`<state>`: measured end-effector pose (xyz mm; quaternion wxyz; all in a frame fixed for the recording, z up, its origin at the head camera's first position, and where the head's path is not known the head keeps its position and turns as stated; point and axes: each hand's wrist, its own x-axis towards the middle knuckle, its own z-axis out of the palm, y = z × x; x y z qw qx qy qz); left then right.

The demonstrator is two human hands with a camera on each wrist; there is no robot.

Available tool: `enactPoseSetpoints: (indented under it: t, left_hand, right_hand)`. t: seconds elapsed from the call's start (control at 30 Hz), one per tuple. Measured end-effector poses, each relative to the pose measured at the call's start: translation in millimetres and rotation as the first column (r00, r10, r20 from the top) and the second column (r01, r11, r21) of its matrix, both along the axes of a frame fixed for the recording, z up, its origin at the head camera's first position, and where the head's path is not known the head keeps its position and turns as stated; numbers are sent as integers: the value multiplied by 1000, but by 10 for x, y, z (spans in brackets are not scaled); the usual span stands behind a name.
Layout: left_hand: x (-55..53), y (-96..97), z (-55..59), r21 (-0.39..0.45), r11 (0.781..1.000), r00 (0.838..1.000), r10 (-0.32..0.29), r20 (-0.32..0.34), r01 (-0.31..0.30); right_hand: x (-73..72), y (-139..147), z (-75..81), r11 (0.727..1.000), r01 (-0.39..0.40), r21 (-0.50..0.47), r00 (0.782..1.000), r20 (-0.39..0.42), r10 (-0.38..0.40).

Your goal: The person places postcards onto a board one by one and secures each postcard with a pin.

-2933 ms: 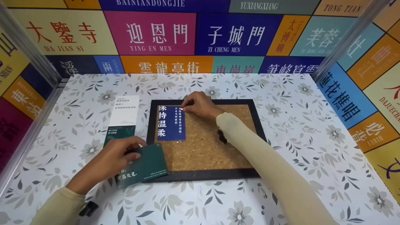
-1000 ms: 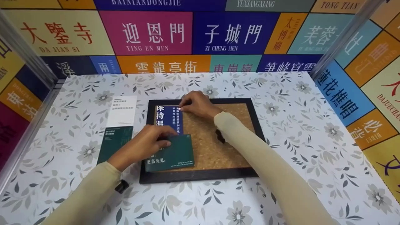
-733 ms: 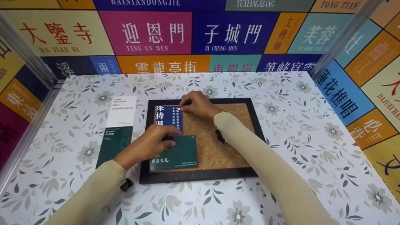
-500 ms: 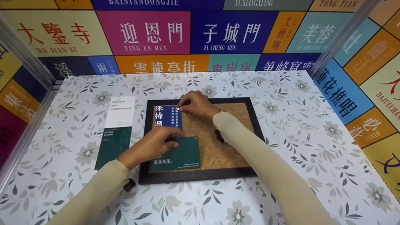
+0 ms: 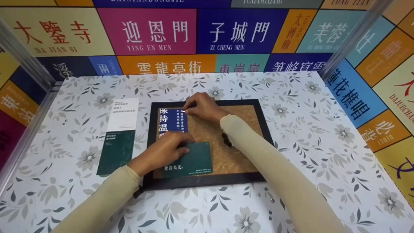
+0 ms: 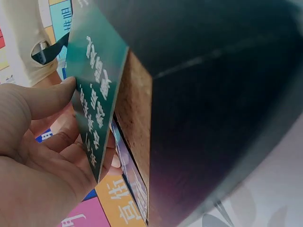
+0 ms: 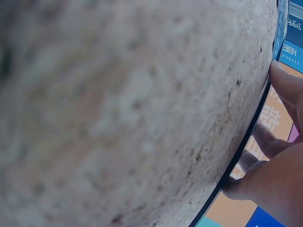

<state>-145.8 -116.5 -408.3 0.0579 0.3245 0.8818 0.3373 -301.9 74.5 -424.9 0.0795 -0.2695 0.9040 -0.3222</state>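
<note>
My left hand (image 5: 165,150) pinches a dark green card with white lettering (image 5: 197,158), thumb on its printed face and fingers behind, as the left wrist view (image 6: 94,80) shows. It overlaps the lower left of a cork board (image 5: 233,152) in a black frame (image 5: 207,182). A blue card with white characters (image 5: 171,119) lies at the cork's upper left, its lower part behind the left hand and green card. My right hand (image 5: 205,106) has its fingertips at the blue card's upper right corner; in the right wrist view its loosely bent fingers (image 7: 270,142) lie along the frame's edge.
Left of the frame, a white card (image 5: 124,113) and another dark green card (image 5: 115,152) lie end to end on the flower-patterned table (image 5: 300,123). Colourful printed panels (image 5: 147,32) stand behind and at both sides. Metal posts (image 5: 347,38) mark the corners.
My left hand has carried the green card rightward from the frame's left edge onto the cork's lower left, uncovering the other green card. The right hand has stayed at the blue card's corner.
</note>
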Motion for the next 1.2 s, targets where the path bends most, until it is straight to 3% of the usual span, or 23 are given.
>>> enactPoseSetpoints:
  t: [0.23, 0.5, 0.73, 0.93, 1.2]
  left_hand:
    - [37, 84, -51, -49, 999, 994, 12, -104, -17]
    - [131, 132, -65, -193, 978, 975, 36, -218, -79]
    - [158, 148, -100, -210, 973, 953, 24, -304, -92]
    - [168, 152, -116, -215, 971, 948, 27, -317, -100]
    - [180, 184, -131, -247, 959, 952, 63, -300, -141]
  right_hand:
    - [-1, 7, 4, 1000, 9, 12, 1000, 9, -9]
    - [-7, 0, 5, 1000, -5, -5, 1000, 9, 5]
    - [-12, -1, 17, 1000, -10, -10, 1000, 17, 10]
    - [-10, -2, 10, 1000, -18, -13, 1000, -12, 18]
    - [-6, 0, 24, 1000, 0, 0, 999, 34, 0]
